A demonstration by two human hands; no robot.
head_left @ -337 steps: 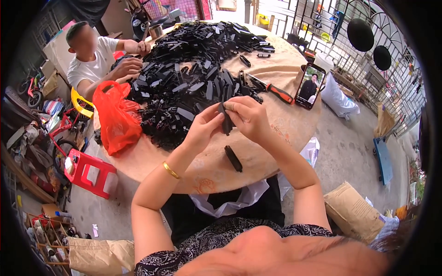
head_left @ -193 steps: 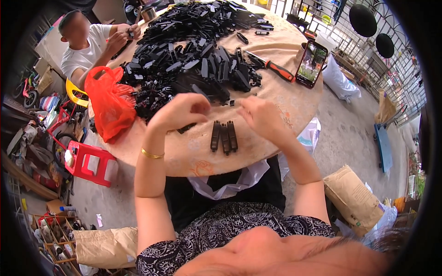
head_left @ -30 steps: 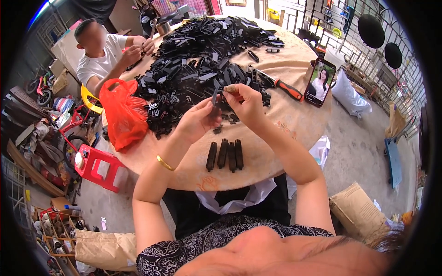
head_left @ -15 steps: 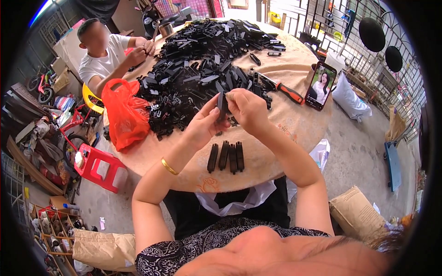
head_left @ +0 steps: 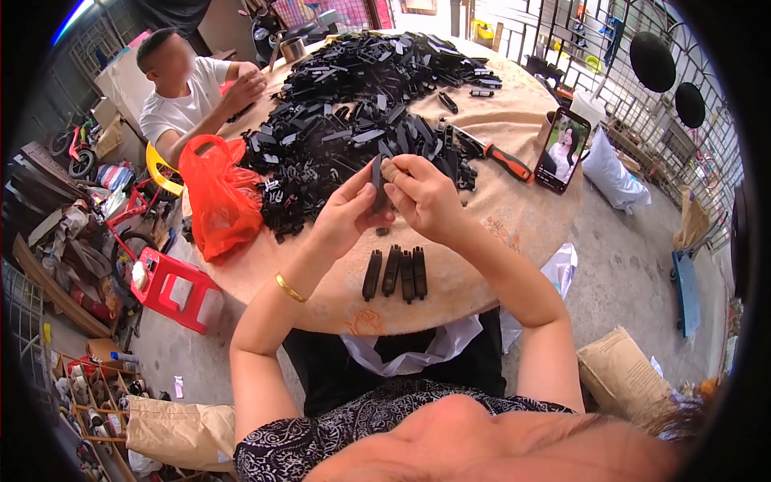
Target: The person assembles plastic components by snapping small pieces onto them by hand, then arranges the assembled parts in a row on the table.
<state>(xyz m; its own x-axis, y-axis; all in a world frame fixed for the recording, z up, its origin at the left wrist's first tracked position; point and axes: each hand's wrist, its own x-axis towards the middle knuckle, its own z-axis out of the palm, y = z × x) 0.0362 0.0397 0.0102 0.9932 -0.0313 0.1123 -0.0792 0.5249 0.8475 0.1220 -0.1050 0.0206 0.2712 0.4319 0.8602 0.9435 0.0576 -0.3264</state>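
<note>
Over the near side of the table, my left hand (head_left: 350, 210) grips a long, narrow black plastic piece (head_left: 377, 183), held upright between thumb and fingers. My right hand (head_left: 426, 193) is closed in a pinch right beside the piece's upper part; whatever sits between those fingertips is hidden. Below my hands, several black plastic pieces (head_left: 392, 271) of similar long shape lie side by side on the cloth. Beyond my hands spreads a big heap of loose black plastic parts (head_left: 337, 145).
A peach cloth covers the round table (head_left: 514, 225). On it are an orange-and-black handled tool (head_left: 507, 162), an upright phone (head_left: 562, 151), a red plastic bag (head_left: 215, 201) and a metal cup (head_left: 292, 50). Another person (head_left: 181, 96) works at the far left. A red stool (head_left: 173, 289) stands left.
My two hands have shifted slightly left with the black piece, and my right fingers have turned against it. The other person's hands have moved a little.
</note>
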